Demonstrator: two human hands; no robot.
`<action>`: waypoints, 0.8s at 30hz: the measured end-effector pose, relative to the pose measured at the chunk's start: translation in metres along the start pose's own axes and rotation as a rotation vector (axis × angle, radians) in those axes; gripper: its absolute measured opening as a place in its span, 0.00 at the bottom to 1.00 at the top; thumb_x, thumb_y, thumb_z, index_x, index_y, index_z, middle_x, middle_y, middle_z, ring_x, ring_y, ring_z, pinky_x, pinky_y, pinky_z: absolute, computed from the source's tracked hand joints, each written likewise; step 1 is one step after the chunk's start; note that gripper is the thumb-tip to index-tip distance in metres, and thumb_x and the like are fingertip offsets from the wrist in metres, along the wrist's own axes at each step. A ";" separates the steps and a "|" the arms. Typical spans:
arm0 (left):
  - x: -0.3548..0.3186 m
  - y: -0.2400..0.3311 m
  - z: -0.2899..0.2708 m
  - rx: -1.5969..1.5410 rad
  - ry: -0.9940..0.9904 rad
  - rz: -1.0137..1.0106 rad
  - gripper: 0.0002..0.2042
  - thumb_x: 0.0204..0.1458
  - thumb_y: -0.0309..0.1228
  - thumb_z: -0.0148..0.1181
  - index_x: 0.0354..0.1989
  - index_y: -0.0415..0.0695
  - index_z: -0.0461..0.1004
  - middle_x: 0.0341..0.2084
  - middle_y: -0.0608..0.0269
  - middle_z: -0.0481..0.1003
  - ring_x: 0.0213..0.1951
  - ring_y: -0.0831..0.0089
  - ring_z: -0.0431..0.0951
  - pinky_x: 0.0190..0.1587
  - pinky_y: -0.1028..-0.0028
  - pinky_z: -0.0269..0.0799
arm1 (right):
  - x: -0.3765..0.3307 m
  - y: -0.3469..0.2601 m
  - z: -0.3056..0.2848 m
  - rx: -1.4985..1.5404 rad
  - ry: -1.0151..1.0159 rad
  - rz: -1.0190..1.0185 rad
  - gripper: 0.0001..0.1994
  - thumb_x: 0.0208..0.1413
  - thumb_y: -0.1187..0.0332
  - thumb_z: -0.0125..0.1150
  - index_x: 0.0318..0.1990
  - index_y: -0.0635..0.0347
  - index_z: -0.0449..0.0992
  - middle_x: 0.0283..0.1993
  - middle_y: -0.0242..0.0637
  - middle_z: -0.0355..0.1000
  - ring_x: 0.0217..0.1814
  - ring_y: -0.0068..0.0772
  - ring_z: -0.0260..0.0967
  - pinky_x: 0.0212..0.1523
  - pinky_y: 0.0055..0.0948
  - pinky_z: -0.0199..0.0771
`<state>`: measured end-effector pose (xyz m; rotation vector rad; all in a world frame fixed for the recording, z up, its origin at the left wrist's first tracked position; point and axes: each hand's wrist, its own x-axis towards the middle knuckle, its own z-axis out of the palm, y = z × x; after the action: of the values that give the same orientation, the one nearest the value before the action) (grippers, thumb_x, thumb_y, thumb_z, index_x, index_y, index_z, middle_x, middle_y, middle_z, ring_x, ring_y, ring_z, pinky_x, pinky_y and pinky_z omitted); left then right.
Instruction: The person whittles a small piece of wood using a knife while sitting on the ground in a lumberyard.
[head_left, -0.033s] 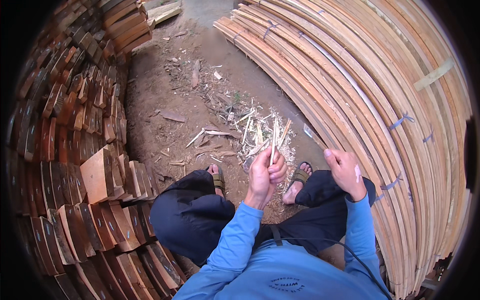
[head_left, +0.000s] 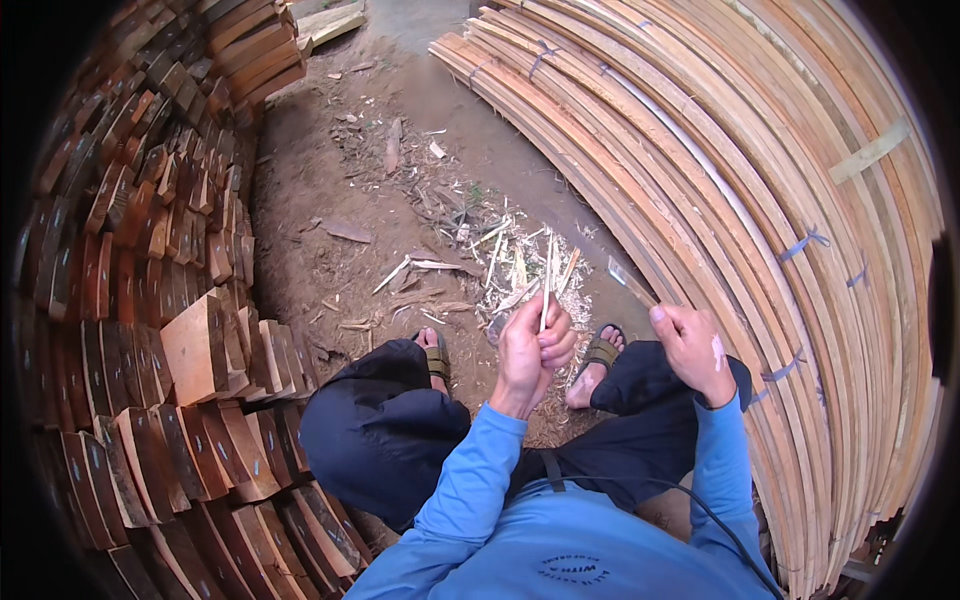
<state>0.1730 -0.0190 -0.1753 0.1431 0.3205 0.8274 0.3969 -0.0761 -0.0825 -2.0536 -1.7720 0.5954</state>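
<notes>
My left hand [head_left: 532, 350], in front of my body, is closed round thin pale wooden sticks [head_left: 548, 275] that point up and away from me. One stick's far end looks more orange. To the right of it, my right hand [head_left: 692, 350] is closed round the handle of a knife [head_left: 620, 273]. The narrow, light blade points away and to the left, apart from the sticks. My fingers cover most of the handle.
Pale shavings [head_left: 515, 275] and bark scraps [head_left: 345, 232] litter the dirt between my sandalled feet and beyond. Stacked wooden blocks [head_left: 195, 350] rise on my left. Long bundled wooden strips [head_left: 700, 170] curve along my right, tied with bluish bands.
My right hand has shifted very slightly down and right, and more of the knife's handle shows. The left hand and the sticks have hardly moved.
</notes>
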 end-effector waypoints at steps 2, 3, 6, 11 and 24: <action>0.000 0.001 0.001 -0.027 -0.008 -0.029 0.20 0.75 0.44 0.35 0.28 0.51 0.59 0.15 0.79 0.53 0.15 0.86 0.49 0.18 0.80 0.43 | -0.008 -0.004 -0.005 0.053 -0.044 -0.044 0.24 0.67 0.55 0.60 0.24 0.66 0.74 0.19 0.55 0.64 0.21 0.58 0.62 0.25 0.46 0.60; 0.000 0.001 0.000 -0.034 -0.015 -0.040 0.20 0.75 0.45 0.35 0.28 0.51 0.59 0.15 0.79 0.53 0.15 0.87 0.49 0.18 0.80 0.43 | -0.009 -0.001 -0.006 0.010 -0.083 -0.040 0.24 0.66 0.55 0.60 0.24 0.66 0.74 0.19 0.55 0.64 0.21 0.58 0.63 0.25 0.46 0.61; -0.002 0.002 0.001 -0.140 -0.058 -0.103 0.20 0.75 0.46 0.36 0.28 0.52 0.59 0.15 0.80 0.53 0.15 0.87 0.49 0.18 0.80 0.43 | -0.012 0.006 -0.010 -0.105 -0.121 -0.044 0.23 0.65 0.55 0.63 0.24 0.66 0.74 0.19 0.55 0.65 0.22 0.61 0.65 0.26 0.46 0.65; 0.002 -0.001 -0.008 -0.247 -0.101 -0.128 0.20 0.75 0.46 0.35 0.28 0.52 0.60 0.15 0.81 0.54 0.15 0.88 0.50 0.18 0.81 0.44 | -0.003 0.016 0.020 -0.237 0.055 -0.058 0.23 0.64 0.52 0.63 0.25 0.65 0.76 0.21 0.57 0.69 0.27 0.65 0.71 0.31 0.50 0.71; 0.001 -0.006 -0.004 -0.322 -0.103 -0.193 0.20 0.74 0.44 0.32 0.26 0.52 0.59 0.13 0.80 0.53 0.14 0.87 0.49 0.18 0.81 0.44 | -0.002 -0.015 -0.002 -0.004 0.013 -0.012 0.24 0.67 0.53 0.60 0.25 0.66 0.76 0.20 0.57 0.68 0.23 0.61 0.69 0.28 0.50 0.66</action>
<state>0.1763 -0.0224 -0.1805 -0.1439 0.0996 0.6678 0.3849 -0.0763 -0.0730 -2.0436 -1.7780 0.5749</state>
